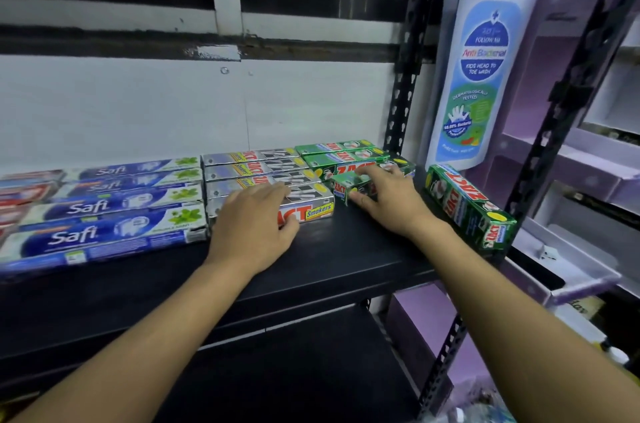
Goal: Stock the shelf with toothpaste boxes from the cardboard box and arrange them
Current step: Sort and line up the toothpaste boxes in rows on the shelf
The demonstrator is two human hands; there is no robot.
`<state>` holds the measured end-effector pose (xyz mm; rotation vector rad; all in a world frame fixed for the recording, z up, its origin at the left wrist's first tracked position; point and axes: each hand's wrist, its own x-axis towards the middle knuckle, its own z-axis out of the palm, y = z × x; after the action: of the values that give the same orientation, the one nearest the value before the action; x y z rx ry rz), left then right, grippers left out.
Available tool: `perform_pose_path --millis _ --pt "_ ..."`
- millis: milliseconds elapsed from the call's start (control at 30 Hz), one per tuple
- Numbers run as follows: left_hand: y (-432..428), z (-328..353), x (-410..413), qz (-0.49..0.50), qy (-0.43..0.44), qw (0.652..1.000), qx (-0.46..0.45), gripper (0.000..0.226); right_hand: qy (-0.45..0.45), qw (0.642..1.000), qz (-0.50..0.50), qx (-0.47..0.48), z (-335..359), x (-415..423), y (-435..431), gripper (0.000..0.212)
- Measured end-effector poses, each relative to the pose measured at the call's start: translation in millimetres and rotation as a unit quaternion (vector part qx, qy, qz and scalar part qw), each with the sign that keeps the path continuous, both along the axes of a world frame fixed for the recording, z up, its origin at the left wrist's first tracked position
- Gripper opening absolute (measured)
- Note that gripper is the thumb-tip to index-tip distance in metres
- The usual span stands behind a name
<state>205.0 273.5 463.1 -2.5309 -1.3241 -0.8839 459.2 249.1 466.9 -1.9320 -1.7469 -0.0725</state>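
Left fingers (272,190) flat on silver box (318,211); right fingers (379,175) grip green box (341,186).

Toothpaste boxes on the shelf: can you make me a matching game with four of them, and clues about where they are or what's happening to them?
Things:
1. Safi boxes
2. silver Smokers box
3. small green box
4. lone green box

Clues:
A. the right hand holds it, fingers over its top
B. blue, on the left part of the shelf
C. lies apart at the right end, turned at an angle
D. the left hand rests on it

Pairs: 1-B, 2-D, 3-A, 4-C.
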Motion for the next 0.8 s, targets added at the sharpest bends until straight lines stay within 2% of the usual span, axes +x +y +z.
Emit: perform_pose_path --millis 67,233,333,433,600,800 --pt "0.1 0.3 0.4 0.000 0.000 1.000 -0.001 0.046 -0.021 1.000 -0.011 -0.004 1.4 -4.5 12.1 0.059" --pt "-0.1 0.0 -0.6 -0.001 -0.002 1.000 0.000 0.045 -0.049 0.998 -0.032 0.010 2.1 -12.4 28.1 0.054" --pt "0.2 0.4 -0.8 -0.003 -0.001 1.000 0.002 0.044 -0.064 0.997 -0.047 0.016 -7.7 -8.3 30.5 0.061" --pt "1.3 0.7 -0.1 0.001 0.003 1.000 0.001 0.046 -0.023 0.995 -0.097 -0.006 -11.9 -5.6 30.3 0.076" --pt "1.2 0.2 0.1 0.006 0.008 1.000 -0.003 0.048 -0.004 0.995 -0.089 -0.042 -13.4 -4.4 30.8 0.070" --pt "-0.4 1.0 1.0 0.011 0.009 1.000 -0.006 0.046 -0.071 0.992 -0.100 -0.024 -15.8 -4.4 38.0 0.064"
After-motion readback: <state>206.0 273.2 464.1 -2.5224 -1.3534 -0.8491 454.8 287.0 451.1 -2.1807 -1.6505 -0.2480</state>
